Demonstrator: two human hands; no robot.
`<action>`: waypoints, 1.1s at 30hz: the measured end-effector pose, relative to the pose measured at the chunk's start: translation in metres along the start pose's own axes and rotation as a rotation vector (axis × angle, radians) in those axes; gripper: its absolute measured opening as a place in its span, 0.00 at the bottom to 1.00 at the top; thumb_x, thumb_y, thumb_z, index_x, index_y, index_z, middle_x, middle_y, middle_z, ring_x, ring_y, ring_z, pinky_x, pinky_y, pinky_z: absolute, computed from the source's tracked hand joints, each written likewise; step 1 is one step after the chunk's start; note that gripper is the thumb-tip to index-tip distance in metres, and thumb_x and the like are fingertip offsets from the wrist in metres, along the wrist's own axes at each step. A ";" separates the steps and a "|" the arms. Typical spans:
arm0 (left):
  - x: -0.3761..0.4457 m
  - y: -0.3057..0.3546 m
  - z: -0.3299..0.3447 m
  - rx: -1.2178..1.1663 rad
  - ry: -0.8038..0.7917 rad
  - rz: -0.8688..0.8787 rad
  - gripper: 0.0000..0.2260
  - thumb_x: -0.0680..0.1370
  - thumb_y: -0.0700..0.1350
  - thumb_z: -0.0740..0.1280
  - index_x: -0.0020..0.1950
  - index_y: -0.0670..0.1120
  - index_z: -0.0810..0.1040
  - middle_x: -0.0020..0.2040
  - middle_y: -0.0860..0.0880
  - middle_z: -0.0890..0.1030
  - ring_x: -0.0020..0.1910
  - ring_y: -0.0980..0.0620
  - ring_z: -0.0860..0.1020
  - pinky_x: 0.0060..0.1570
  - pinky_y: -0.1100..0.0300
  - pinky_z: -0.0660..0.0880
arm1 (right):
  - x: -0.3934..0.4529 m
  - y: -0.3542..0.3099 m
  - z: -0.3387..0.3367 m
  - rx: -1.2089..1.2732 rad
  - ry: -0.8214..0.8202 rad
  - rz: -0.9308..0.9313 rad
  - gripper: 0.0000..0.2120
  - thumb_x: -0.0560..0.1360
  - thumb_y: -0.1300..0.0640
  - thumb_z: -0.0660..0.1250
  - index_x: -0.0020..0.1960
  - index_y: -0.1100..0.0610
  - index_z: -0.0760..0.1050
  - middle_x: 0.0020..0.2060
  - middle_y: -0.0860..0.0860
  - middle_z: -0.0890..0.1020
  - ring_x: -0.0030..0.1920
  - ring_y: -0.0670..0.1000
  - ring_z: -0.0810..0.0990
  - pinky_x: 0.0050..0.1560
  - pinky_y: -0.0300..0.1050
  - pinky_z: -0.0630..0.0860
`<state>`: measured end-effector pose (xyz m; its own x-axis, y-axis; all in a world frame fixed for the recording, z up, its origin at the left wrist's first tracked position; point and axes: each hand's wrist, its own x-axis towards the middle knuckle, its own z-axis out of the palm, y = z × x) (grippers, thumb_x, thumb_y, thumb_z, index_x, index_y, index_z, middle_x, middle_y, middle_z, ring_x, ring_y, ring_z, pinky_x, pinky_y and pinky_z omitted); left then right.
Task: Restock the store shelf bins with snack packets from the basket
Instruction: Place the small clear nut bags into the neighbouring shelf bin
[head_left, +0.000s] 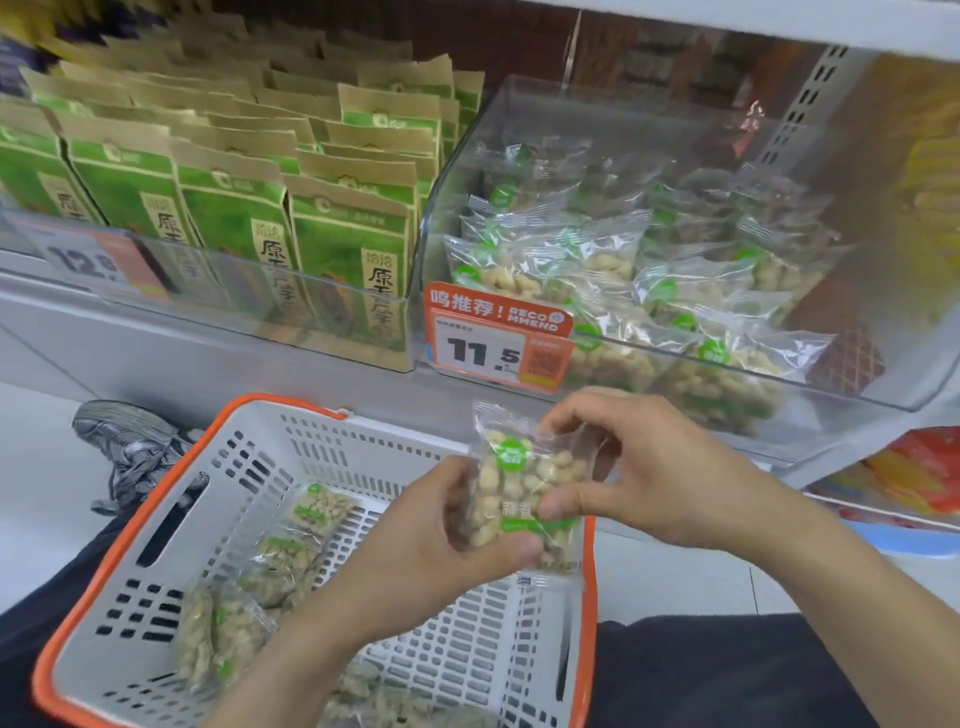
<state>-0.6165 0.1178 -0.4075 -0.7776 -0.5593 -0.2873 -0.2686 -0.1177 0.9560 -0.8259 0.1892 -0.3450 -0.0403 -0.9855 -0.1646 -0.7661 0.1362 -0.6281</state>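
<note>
A clear snack packet (519, 478) of pale nuts with a green logo is held above the basket's far right corner. My left hand (431, 540) grips its lower part from the left. My right hand (644, 467) pinches its right side with thumb and fingers. The grey basket (156, 545) with an orange rim sits low in front of me and holds several more of the same packets (291, 540). Above and to the right, a clear plastic shelf bin (810, 384) contains several matching packets (649, 291).
An orange price tag (498, 338) reading 11.5 hangs on the bin's front. Left of it, a clear tray holds rows of green and brown paper bags (234, 171). A grey shoe (130, 447) rests on the white floor beside the basket. My dark trouser legs flank the basket.
</note>
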 end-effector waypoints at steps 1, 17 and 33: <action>0.001 0.002 0.000 0.053 0.002 0.019 0.24 0.68 0.53 0.79 0.60 0.50 0.76 0.53 0.51 0.84 0.51 0.52 0.84 0.52 0.53 0.79 | -0.004 -0.003 -0.004 -0.089 -0.022 -0.021 0.24 0.60 0.30 0.72 0.50 0.40 0.73 0.47 0.37 0.77 0.48 0.40 0.76 0.44 0.36 0.74; 0.014 0.098 0.006 0.311 -0.067 0.224 0.30 0.59 0.42 0.84 0.59 0.55 0.81 0.49 0.58 0.86 0.49 0.60 0.84 0.44 0.69 0.77 | -0.034 -0.002 -0.056 0.156 0.082 -0.075 0.34 0.56 0.43 0.85 0.56 0.44 0.74 0.47 0.38 0.82 0.47 0.41 0.81 0.45 0.40 0.78; 0.090 0.176 0.088 0.934 0.193 0.737 0.31 0.79 0.55 0.66 0.76 0.46 0.59 0.70 0.50 0.68 0.69 0.52 0.67 0.66 0.62 0.62 | -0.056 0.062 -0.110 0.201 1.152 -0.200 0.31 0.63 0.54 0.82 0.62 0.51 0.72 0.49 0.29 0.79 0.53 0.34 0.79 0.54 0.29 0.72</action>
<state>-0.7842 0.1191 -0.2706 -0.8409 -0.3655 0.3992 -0.1659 0.8761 0.4527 -0.9415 0.2418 -0.2912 -0.5636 -0.4867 0.6674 -0.7141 -0.1189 -0.6898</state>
